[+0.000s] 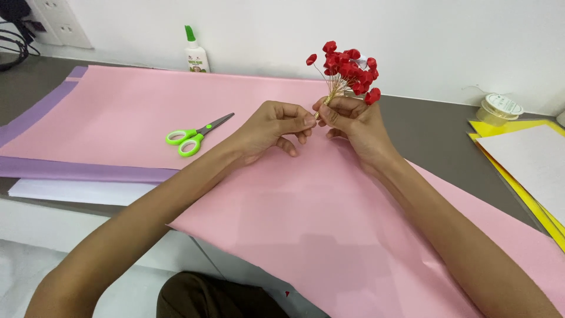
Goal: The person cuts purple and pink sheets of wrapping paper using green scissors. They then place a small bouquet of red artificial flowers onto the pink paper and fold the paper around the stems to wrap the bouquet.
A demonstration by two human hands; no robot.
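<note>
While the right hand clamps the red-budded wire bunch and the left hand pinches its stems, it looks light, springy, fragile — best held low.

Grey table runs across the frame. At upper left, purple paper and a white sheet lie flat on it. By the back wall, upper centre, stands a glue bottle. Far right: a ribbon spool and stacked yellow sheets. A big pink sheet sprawls lower right.
</note>
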